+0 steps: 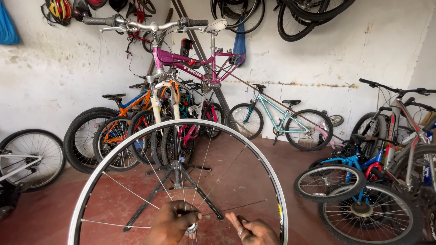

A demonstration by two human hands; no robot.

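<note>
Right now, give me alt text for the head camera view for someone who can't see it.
Two hands hold a bare rim with few spokes: left hand on the hub, right hand pinching a spoke. Behind, a magenta bike sits on a stand among parked bikes.

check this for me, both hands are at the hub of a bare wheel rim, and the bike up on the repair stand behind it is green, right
Not quite: the head view shows the bike on the stand is magenta-pink, not green. The rest holds: the left hand and right hand are at the hub of the tyreless wheel rim.
</note>
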